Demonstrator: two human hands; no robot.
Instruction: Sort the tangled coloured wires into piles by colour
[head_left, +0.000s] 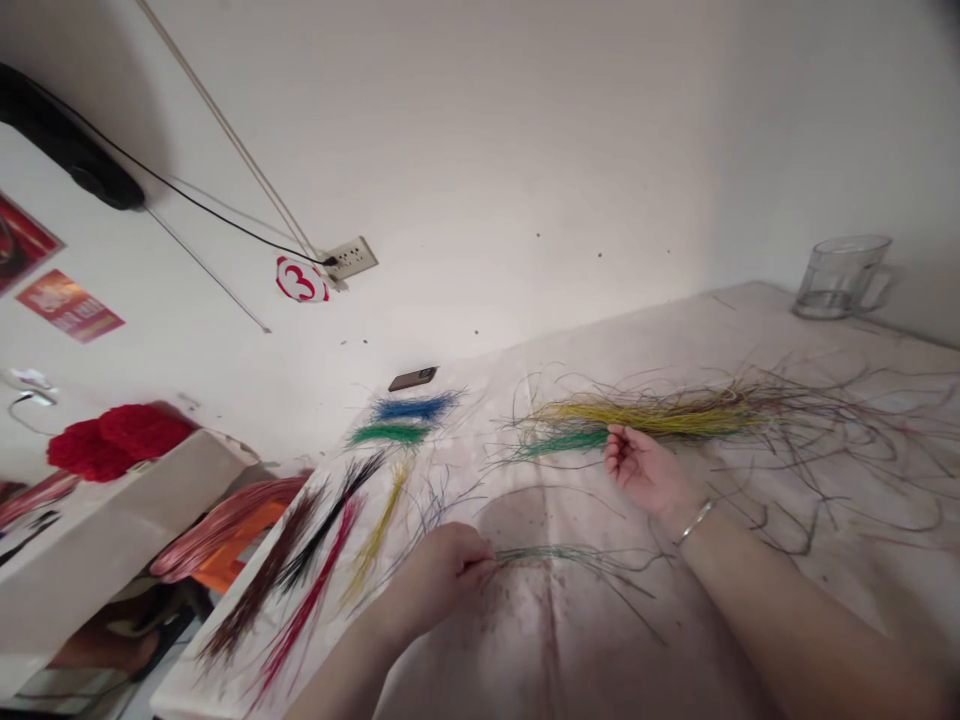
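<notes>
Our left hand (448, 568), low in the centre of the frame, is closed around one end of a thin bunch of greenish wires (551, 553); its loose ends fan out towards the right. Our right hand (641, 470), right of centre, has its palm partly turned up and its fingers curled at the edge of a long green bundle (566, 443). We cannot tell whether those fingers pinch a strand. A silvery bracelet (696, 522) circles that wrist.

Just above the green bundle we see a bigger yellow bundle (667, 415), whose stray strands tangle out to the right edge of the frame. Left of centre, a blue bundle (416, 407) lies just above a short green bundle (386, 433). Below these, slanting towards the lower left, are a brown bundle (271, 560), a black bundle (337, 515), a red bundle (315, 590) and a small yellow bundle (384, 525). All rest on the pale bench (652, 345). A phone (412, 379) lies above the blue bundle, and a glass mug (836, 280) stands at the upper right, near the wall.
</notes>
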